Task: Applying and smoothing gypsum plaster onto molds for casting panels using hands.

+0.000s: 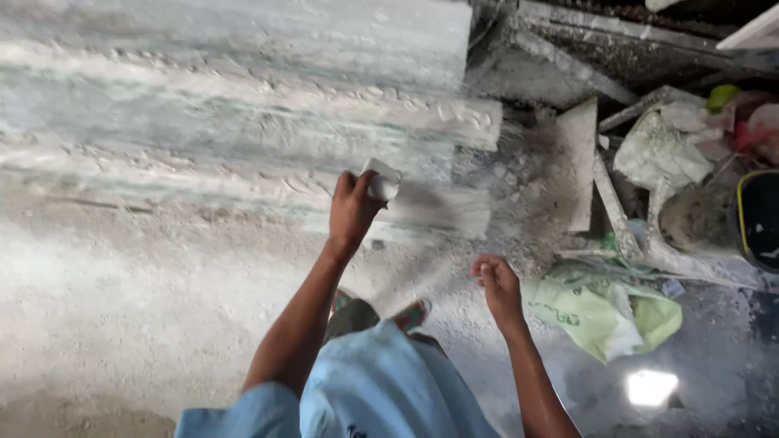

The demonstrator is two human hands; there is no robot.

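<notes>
The left hand (351,212) was raised against a stack of long grey-white stone slabs (243,105) with dusty, ridged edges, its grip clamped on a small white rectangular block (381,179) that was pressed to the end of one of the lower slabs. The block showed just above the fingers, touching the stone near where the slab ended. The right hand (497,285) hung lower and to the side, well apart from the block, its grip curled loosely together and holding nothing that could be seen; it hovered over the dust-covered grey floor (122,308).

Near the right hand lay a crumpled pale green plastic sack (604,312), bulging, though its contents could not be told. Beyond it stood a round, dust-caked grey bucket (690,217) whose inside looked coated in the same grey powder, and at the frame's edge a black container with a yellow rim (759,215), its inside dark and unreadable. A second crumpled whitish sack (661,150) rested above the bucket. A flat off-cut of pale stone (578,162) leaned among the rubble between the slabs and the sacks. The person's light blue garment (381,389) filled the bottom of the view.
</notes>
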